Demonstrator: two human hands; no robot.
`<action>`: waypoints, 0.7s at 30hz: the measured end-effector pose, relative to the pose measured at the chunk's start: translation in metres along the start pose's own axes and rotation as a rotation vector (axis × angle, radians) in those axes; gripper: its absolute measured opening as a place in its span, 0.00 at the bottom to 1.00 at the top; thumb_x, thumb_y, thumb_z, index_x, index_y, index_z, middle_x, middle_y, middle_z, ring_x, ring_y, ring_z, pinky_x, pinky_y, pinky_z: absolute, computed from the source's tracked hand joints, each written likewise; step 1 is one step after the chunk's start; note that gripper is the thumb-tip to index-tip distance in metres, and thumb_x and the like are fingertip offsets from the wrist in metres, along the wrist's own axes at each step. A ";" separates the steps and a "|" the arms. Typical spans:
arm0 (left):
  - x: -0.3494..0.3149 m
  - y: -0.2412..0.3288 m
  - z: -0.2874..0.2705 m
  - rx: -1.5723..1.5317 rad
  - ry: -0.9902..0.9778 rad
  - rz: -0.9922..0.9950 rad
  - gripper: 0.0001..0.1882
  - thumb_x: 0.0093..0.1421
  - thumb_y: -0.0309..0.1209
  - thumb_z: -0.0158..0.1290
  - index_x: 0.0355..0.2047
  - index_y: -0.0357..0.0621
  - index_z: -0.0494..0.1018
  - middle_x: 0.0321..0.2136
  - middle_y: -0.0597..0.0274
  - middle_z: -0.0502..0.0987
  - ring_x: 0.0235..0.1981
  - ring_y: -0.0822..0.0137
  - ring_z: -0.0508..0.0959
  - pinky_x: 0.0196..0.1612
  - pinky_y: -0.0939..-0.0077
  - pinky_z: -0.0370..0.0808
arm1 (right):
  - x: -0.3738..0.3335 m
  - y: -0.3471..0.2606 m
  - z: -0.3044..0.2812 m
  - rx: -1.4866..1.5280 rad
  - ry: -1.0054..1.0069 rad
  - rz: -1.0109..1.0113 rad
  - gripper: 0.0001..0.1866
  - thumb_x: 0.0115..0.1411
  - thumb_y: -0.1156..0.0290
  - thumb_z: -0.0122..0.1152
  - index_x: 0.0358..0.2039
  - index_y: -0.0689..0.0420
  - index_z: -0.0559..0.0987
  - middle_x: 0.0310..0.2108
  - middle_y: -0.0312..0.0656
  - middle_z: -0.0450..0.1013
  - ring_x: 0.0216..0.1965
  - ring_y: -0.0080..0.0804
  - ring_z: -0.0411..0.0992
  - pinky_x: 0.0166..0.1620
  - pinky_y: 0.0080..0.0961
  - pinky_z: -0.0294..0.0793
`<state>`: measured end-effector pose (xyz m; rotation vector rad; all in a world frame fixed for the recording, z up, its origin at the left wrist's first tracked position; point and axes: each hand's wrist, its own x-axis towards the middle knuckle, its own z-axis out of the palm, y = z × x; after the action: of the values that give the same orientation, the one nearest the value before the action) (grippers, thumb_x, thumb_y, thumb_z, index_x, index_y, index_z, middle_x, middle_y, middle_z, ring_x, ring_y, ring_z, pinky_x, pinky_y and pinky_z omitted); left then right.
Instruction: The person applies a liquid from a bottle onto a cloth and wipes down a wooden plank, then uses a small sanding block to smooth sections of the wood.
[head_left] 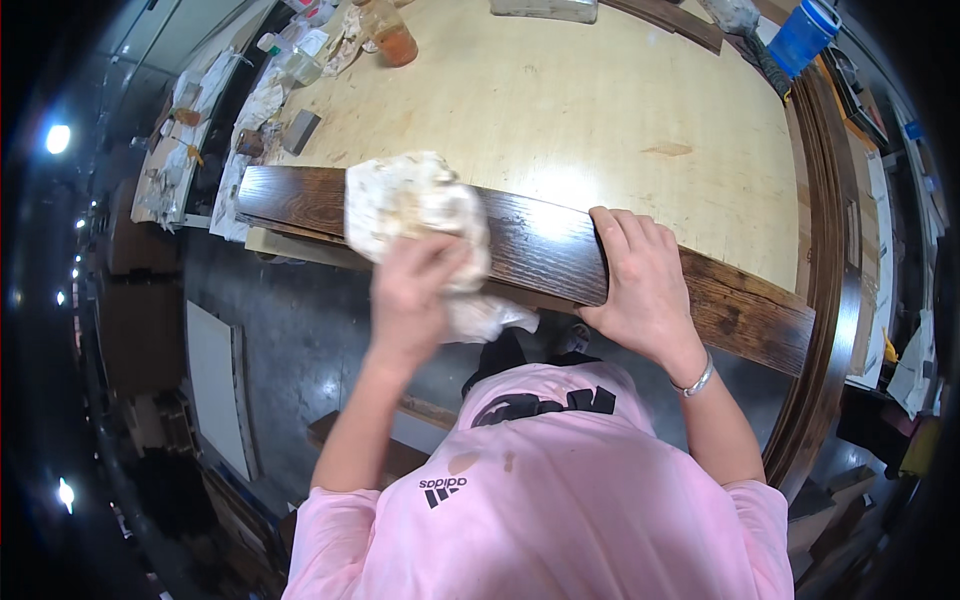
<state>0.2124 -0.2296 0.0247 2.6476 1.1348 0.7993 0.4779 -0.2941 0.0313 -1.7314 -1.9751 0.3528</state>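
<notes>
Bracing the dark board (545, 242) at the near edge of the workbench (600, 110), I clamped its width with my right hand (645, 285), fingers opposing thumb, while my left hand (412, 300) pinched the rag (395, 195) (firmness blurred), ideally kept flat along the grain.

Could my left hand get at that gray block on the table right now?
Probably yes, once the left hand lets go of the stained cloth; the gray block lies uncovered beyond the dark wooden board.

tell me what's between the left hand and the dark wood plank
A stained white rag lies between the left hand and the dark wood plank, in the head view.
</notes>
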 end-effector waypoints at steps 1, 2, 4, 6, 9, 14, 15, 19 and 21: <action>-0.006 -0.025 -0.005 0.038 0.069 -0.060 0.23 0.45 0.14 0.49 0.41 0.40 0.82 0.37 0.56 0.80 0.41 0.55 0.75 0.45 0.64 0.74 | -0.001 0.001 0.000 -0.001 0.004 0.000 0.43 0.35 0.71 0.73 0.55 0.64 0.68 0.45 0.46 0.69 0.49 0.44 0.67 0.55 0.37 0.64; -0.003 -0.034 -0.016 -0.013 0.084 -0.220 0.23 0.45 0.13 0.47 0.41 0.39 0.82 0.37 0.55 0.80 0.41 0.54 0.76 0.48 0.63 0.74 | -0.001 0.002 0.001 -0.009 0.011 0.002 0.43 0.35 0.71 0.74 0.55 0.64 0.69 0.45 0.46 0.69 0.49 0.43 0.68 0.55 0.37 0.64; 0.012 -0.027 -0.028 -0.001 0.130 -0.176 0.24 0.46 0.12 0.46 0.42 0.38 0.81 0.40 0.54 0.80 0.42 0.53 0.76 0.50 0.62 0.73 | -0.002 -0.001 0.003 -0.006 0.016 -0.001 0.43 0.35 0.70 0.74 0.55 0.64 0.69 0.45 0.46 0.69 0.49 0.43 0.68 0.55 0.37 0.64; 0.033 -0.003 -0.004 -0.062 0.113 -0.047 0.25 0.46 0.12 0.47 0.44 0.38 0.81 0.44 0.53 0.79 0.43 0.52 0.75 0.51 0.62 0.73 | -0.001 -0.002 0.000 -0.043 -0.037 0.010 0.44 0.35 0.69 0.75 0.55 0.64 0.69 0.45 0.46 0.69 0.49 0.43 0.68 0.55 0.37 0.64; 0.041 0.008 0.010 0.031 -0.103 -0.099 0.25 0.50 0.11 0.46 0.46 0.41 0.81 0.48 0.57 0.78 0.49 0.53 0.75 0.55 0.66 0.71 | -0.001 0.002 0.002 -0.017 0.011 -0.001 0.43 0.35 0.70 0.74 0.55 0.64 0.69 0.45 0.46 0.69 0.49 0.43 0.68 0.55 0.37 0.64; 0.039 -0.049 -0.022 0.173 -0.018 -0.209 0.26 0.51 0.10 0.43 0.45 0.42 0.81 0.48 0.56 0.80 0.47 0.54 0.76 0.54 0.67 0.72 | -0.001 0.002 0.006 -0.032 0.043 -0.002 0.43 0.35 0.70 0.74 0.56 0.63 0.69 0.46 0.47 0.69 0.49 0.44 0.68 0.56 0.37 0.64; 0.041 -0.041 -0.017 0.101 0.031 -0.149 0.27 0.50 0.10 0.43 0.46 0.43 0.81 0.48 0.56 0.79 0.47 0.54 0.76 0.54 0.66 0.72 | -0.001 -0.001 0.005 -0.031 0.031 -0.005 0.43 0.35 0.71 0.74 0.56 0.63 0.69 0.47 0.47 0.69 0.50 0.44 0.67 0.56 0.37 0.64; 0.051 0.002 0.015 0.035 -0.085 0.077 0.28 0.46 0.11 0.45 0.46 0.43 0.81 0.47 0.56 0.80 0.45 0.53 0.76 0.52 0.62 0.73 | 0.003 -0.002 -0.004 -0.021 -0.005 0.012 0.44 0.35 0.70 0.75 0.56 0.63 0.68 0.47 0.47 0.69 0.50 0.44 0.67 0.57 0.37 0.64; 0.043 -0.042 0.012 0.079 -0.019 0.033 0.25 0.45 0.12 0.46 0.42 0.42 0.82 0.45 0.57 0.81 0.43 0.52 0.76 0.51 0.61 0.73 | -0.002 0.001 0.003 -0.019 0.005 0.024 0.44 0.35 0.71 0.74 0.56 0.64 0.68 0.47 0.47 0.69 0.51 0.45 0.67 0.58 0.38 0.63</action>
<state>0.2167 -0.1689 0.0183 2.7386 1.1446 0.7487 0.4777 -0.2951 0.0281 -1.7673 -1.9621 0.3390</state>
